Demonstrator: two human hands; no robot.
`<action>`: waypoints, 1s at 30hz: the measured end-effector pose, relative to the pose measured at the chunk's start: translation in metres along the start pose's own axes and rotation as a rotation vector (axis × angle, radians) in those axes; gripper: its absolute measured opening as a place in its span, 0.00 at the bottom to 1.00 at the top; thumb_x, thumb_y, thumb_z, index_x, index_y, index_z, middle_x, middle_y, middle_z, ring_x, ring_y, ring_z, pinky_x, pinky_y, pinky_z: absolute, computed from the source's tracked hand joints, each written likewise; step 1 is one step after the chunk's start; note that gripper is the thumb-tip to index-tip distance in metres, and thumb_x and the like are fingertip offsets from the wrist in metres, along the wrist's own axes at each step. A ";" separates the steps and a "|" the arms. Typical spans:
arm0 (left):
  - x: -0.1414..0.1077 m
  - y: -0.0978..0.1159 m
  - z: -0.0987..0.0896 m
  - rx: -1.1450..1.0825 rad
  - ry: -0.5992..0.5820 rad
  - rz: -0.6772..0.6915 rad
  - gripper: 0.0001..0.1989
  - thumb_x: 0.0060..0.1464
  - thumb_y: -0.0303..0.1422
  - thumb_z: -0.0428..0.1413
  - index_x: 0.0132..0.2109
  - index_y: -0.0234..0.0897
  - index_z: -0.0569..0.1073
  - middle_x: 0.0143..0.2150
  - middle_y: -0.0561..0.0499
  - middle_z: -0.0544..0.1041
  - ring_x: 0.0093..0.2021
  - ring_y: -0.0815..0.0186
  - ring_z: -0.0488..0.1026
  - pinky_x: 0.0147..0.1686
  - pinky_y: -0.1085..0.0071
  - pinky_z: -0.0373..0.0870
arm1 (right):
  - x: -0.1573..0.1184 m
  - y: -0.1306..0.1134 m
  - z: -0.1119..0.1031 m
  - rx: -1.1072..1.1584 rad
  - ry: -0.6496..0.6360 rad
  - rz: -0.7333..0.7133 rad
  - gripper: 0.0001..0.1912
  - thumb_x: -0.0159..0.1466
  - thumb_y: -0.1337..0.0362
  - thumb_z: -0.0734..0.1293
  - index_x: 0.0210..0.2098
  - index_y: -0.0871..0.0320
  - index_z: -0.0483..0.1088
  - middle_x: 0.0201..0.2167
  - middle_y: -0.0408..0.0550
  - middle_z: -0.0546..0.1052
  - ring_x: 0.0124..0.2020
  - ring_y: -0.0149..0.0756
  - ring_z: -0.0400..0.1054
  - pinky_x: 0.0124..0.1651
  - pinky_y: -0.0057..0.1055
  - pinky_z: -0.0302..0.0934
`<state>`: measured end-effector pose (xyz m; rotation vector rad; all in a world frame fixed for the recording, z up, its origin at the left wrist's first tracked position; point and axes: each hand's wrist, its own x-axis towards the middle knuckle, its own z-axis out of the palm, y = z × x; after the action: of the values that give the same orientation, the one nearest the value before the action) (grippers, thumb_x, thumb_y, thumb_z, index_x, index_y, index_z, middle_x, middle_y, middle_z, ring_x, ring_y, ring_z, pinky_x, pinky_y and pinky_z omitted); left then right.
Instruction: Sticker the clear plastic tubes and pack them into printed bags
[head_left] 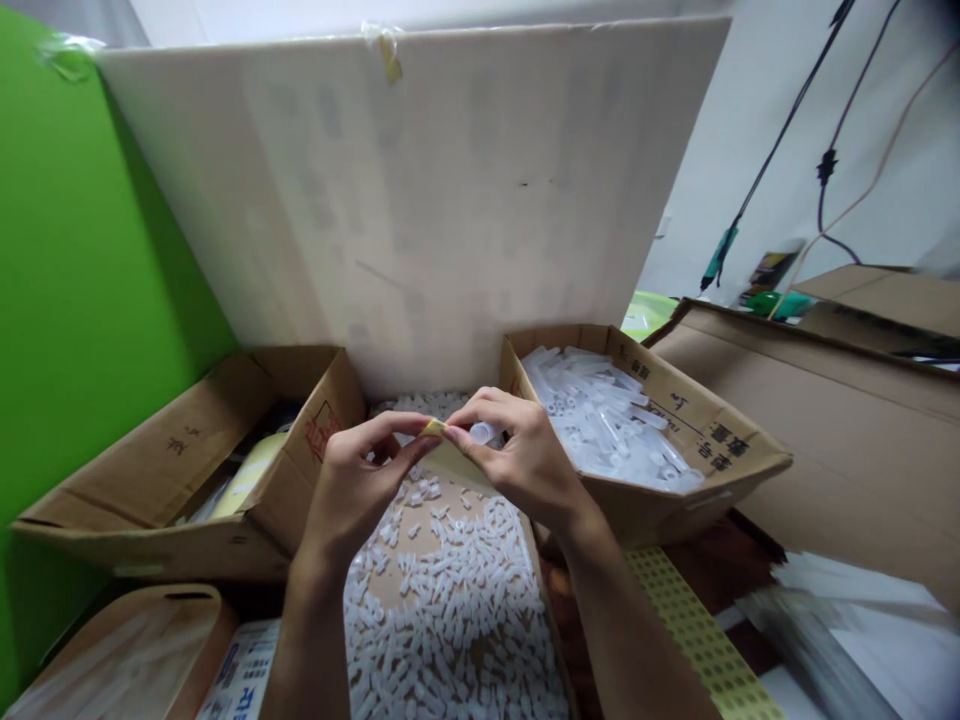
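White tube (482,433) in right hand (525,450), round end toward camera, axis foreshortened.

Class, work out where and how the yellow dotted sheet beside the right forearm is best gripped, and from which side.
I'd pinch the yellow dotted sheet by its mostly exposed right edge, coming in low from the right. It looks thin, and the right forearm hides part of its left edge.

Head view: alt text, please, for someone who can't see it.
A person's left hand and right hand pinch a small yellowish piece, with a translucent plastic tube in the right grip, above a brown cardboard tray strewn with small whitish plastic parts. A brown cardboard box flanks it at left; another at right holds similar tubes.
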<state>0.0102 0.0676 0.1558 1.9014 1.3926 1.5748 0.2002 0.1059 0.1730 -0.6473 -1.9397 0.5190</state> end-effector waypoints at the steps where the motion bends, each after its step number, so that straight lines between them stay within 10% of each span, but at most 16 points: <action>1: 0.000 0.001 0.000 0.011 0.000 0.016 0.06 0.57 0.34 0.65 0.43 0.41 0.83 0.28 0.55 0.78 0.22 0.73 0.63 0.22 0.76 0.61 | 0.000 0.000 0.000 -0.005 -0.008 -0.001 0.04 0.66 0.72 0.72 0.34 0.59 0.79 0.32 0.45 0.77 0.35 0.36 0.71 0.41 0.34 0.64; 11: 0.006 0.002 -0.004 0.236 -0.135 0.355 0.05 0.64 0.27 0.57 0.44 0.38 0.78 0.39 0.51 0.79 0.30 0.72 0.71 0.32 0.76 0.68 | -0.002 0.004 -0.002 -0.202 -0.138 -0.010 0.07 0.63 0.76 0.71 0.35 0.59 0.78 0.33 0.45 0.76 0.37 0.37 0.68 0.43 0.34 0.60; 30: 0.003 -0.008 0.001 0.461 -0.320 0.201 0.05 0.64 0.27 0.54 0.38 0.40 0.72 0.37 0.53 0.77 0.33 0.66 0.73 0.33 0.72 0.66 | -0.001 0.009 0.006 -0.586 -0.347 -0.131 0.14 0.56 0.83 0.64 0.28 0.59 0.74 0.28 0.44 0.70 0.34 0.36 0.60 0.42 0.36 0.54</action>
<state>0.0069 0.0742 0.1513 2.4949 1.5494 1.0104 0.1967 0.1116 0.1642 -0.8232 -2.4713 -0.0396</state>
